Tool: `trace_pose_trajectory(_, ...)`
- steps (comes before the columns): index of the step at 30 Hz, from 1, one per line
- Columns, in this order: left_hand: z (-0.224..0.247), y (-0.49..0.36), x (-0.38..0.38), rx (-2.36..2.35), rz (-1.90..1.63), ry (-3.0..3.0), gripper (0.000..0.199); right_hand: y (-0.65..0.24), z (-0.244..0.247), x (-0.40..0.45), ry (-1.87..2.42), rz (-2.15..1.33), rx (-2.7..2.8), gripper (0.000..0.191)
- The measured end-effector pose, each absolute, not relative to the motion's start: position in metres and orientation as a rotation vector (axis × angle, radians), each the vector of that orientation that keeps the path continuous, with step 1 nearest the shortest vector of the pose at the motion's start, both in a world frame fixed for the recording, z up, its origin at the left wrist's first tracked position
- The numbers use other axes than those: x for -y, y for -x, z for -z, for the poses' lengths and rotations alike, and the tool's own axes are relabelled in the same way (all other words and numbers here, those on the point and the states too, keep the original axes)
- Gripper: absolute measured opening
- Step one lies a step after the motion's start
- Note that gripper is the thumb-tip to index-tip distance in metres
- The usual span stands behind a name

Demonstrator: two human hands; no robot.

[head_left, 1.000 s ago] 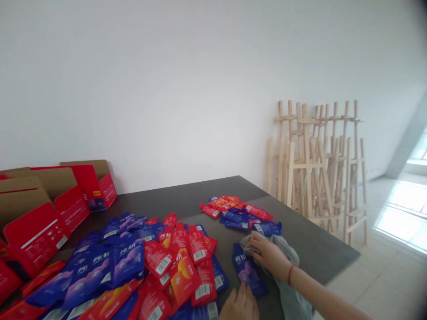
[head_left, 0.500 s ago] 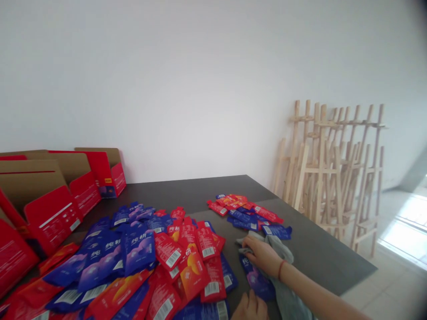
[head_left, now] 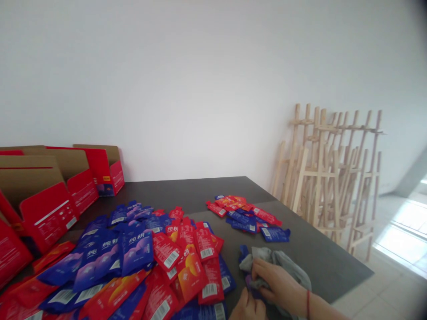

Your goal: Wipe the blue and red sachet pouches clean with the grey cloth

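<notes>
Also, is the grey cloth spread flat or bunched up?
Bunched up: the grey cloth shows raised folds and creases around the right hand.

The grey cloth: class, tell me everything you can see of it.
The grey cloth is plain, soft-looking fabric, crumpled into loose folds. It is at the near right part of the dark table, bunched under the fingers of the right hand, partly covering a blue pouch. Hand and wrist hide some of it, so its full shape cannot be told.
</notes>
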State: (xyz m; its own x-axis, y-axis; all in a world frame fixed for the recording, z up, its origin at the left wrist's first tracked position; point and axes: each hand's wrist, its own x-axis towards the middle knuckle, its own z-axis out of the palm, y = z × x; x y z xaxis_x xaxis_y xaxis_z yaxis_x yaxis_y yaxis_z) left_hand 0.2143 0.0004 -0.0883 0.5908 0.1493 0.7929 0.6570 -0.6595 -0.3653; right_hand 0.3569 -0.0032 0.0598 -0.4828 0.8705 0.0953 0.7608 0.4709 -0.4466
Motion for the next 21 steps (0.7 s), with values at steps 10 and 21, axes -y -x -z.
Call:
trace_pose_trajectory(10, 0.070, -0.204, -0.006, 0.482, 0.577, 2.366, 0.022, -0.339, -0.059, -0.057, 1.556, -0.313, 2.249, 0.010)
trace_pose_trajectory(21, -0.039, -0.197, -0.033, 0.634, 0.268, 2.841, 0.028, -0.392, -0.041, -0.017, 1.633, -0.311, 2.210, 0.027)
